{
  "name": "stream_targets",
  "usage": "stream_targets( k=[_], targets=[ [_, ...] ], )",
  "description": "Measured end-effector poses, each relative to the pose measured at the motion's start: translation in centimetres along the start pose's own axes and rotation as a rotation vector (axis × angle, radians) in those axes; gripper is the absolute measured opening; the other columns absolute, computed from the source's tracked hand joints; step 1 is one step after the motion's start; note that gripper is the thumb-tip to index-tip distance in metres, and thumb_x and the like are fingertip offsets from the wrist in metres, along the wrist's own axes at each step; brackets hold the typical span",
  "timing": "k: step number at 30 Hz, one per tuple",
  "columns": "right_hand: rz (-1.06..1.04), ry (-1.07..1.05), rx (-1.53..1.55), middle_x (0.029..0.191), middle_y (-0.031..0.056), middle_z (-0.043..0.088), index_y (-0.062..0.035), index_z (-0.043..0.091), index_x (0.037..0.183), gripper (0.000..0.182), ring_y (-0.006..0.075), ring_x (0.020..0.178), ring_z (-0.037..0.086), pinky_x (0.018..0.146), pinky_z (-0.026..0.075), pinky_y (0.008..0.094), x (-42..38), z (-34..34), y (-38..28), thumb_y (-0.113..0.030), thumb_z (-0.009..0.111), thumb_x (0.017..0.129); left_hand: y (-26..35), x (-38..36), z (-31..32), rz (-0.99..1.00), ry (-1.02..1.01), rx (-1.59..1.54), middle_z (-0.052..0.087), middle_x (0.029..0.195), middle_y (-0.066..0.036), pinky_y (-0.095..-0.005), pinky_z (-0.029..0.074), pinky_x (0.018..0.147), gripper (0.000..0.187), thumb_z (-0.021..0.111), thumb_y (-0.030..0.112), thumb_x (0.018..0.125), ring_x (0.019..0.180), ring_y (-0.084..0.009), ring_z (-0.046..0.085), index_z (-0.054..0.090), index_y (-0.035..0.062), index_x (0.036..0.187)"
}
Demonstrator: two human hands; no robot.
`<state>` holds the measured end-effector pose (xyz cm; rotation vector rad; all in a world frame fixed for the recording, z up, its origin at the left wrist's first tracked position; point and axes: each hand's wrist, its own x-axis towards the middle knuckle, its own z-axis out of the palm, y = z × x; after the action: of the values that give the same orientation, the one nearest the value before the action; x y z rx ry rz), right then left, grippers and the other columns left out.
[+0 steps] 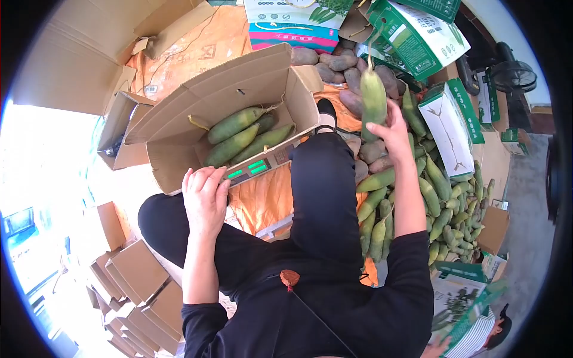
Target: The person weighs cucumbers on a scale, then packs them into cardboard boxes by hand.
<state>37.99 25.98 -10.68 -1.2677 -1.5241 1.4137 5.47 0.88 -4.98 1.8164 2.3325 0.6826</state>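
My right hand (391,134) is closed round a green radish (373,98), held upright with its pale stem end up, over the piles on the right. An open cardboard box (227,77) stands in front of me with several green radishes (236,125) lying in it. My left hand (205,194) rests at the box's near edge, its fingers bent over the rim beside a scale's lit green display (248,171). Whether those fingers grip the cardboard is hard to make out.
Loose green radishes (439,179) heap up on the right, next to darker purplish roots (340,65). Green-and-white printed cartons (412,39) stand behind. Folded brown boxes (137,271) are stacked at lower left. Another person (477,334) holds a printed carton at lower right.
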Motion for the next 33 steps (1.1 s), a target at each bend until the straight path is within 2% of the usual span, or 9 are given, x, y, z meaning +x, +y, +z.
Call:
stream_targets(
  k=[7,11,13,15,20,23,24,28,33],
  targets=[
    [-0.208,-0.332,-0.040,0.122,0.0046,0.053,-0.0057,0.042,0.133,0.077,0.0162,0.109,0.055,0.093,0.047,0.0343,1.0,8.1,-11.2,0.005,0.073,0.064,-0.1,-0.4,-0.2,0.020,0.047,-0.025,0.060,0.099,-0.009,-0.0454,0.036,0.100,0.022,0.065,0.013,0.081,0.098,-0.0263,0.056,0.065,0.0065,0.102],
    [-0.362,-0.442,-0.318,0.121,0.0119,0.051,-0.0019,0.045,0.127,0.077,0.0234,0.116,0.049,0.100,0.039,0.0344,1.5,13.2,-11.9,-0.010,0.080,0.058,-0.1,-0.4,-0.1,0.034,0.042,-0.039,0.061,0.097,-0.010,-0.0449,0.037,0.099,0.021,0.064,0.013,0.081,0.097,-0.0272,0.057,0.066,0.0062,0.100],
    [-0.501,-0.414,-0.479,0.118,0.0164,0.051,-0.0034,0.048,0.122,0.072,0.0318,0.115,0.048,0.101,0.038,0.0384,1.6,15.3,-10.9,-0.008,0.079,0.057,0.1,-0.5,-0.2,0.004,0.018,-0.037,0.061,0.096,-0.011,-0.0441,0.038,0.099,0.020,0.064,0.013,0.081,0.096,-0.0282,0.057,0.066,0.0056,0.099],
    [-0.461,-0.419,-0.642,0.116,0.0143,0.051,-0.0071,0.050,0.121,0.065,0.0317,0.115,0.048,0.097,0.041,0.0395,1.6,16.3,-9.7,-0.007,0.078,0.062,0.2,-0.5,-0.3,0.004,0.015,-0.049,0.061,0.096,-0.012,-0.0435,0.040,0.096,0.020,0.064,0.012,0.081,0.096,-0.0300,0.057,0.066,0.0049,0.099],
    [-0.490,-0.231,-0.335,0.110,0.0119,0.053,-0.0067,0.056,0.114,0.046,0.0246,0.104,0.055,0.087,0.047,0.0353,1.2,14.5,-7.9,-0.005,0.072,0.071,0.2,-0.7,-0.2,-0.043,-0.009,-0.097,0.061,0.099,-0.011,-0.0401,0.043,0.089,0.022,0.064,0.009,0.081,0.097,-0.0297,0.057,0.066,0.0039,0.102],
    [-0.390,-0.023,-0.143,0.104,0.0067,0.057,-0.0050,0.060,0.110,0.031,0.0146,0.095,0.057,0.078,0.049,0.0294,-0.1,11.3,-5.6,-0.005,0.066,0.080,0.2,-0.7,-0.1,-0.039,-0.002,-0.102,0.061,0.100,-0.011,-0.0392,0.043,0.088,0.022,0.063,0.009,0.081,0.097,-0.0297,0.057,0.065,0.0037,0.103],
    [-0.386,0.079,-0.032,0.097,0.0101,0.060,-0.0036,0.061,0.104,0.027,0.0199,0.090,0.061,0.081,0.049,0.0313,-0.2,10.5,-3.1,-0.006,0.067,0.078,0.2,-0.6,-0.1,-0.050,-0.008,-0.105,0.061,0.100,-0.012,-0.0393,0.043,0.088,0.022,0.063,0.009,0.082,0.097,-0.0301,0.057,0.065,0.0037,0.103],
    [-0.125,0.272,-0.045,0.091,0.0087,0.067,-0.0003,0.063,0.098,0.020,0.0161,0.083,0.064,0.076,0.051,0.0297,-4.7,6.6,5.1,-0.002,0.064,0.078,0.5,-0.6,-0.1,-0.052,0.001,-0.104,0.061,0.102,-0.013,-0.0398,0.044,0.087,0.021,0.062,0.010,0.084,0.097,-0.0311,0.057,0.065,0.0040,0.104],
    [0.288,0.085,-0.355,0.086,0.0149,0.067,-0.0062,0.067,0.097,0.021,0.0267,0.082,0.066,0.073,0.051,0.0349,-13.0,3.6,19.1,-0.011,0.062,0.077,0.1,-0.6,0.4,-0.035,0.018,-0.110,0.061,0.101,-0.013,-0.0401,0.046,0.085,0.021,0.061,0.009,0.084,0.094,-0.0318,0.058,0.065,0.0038,0.104]
  ],
)
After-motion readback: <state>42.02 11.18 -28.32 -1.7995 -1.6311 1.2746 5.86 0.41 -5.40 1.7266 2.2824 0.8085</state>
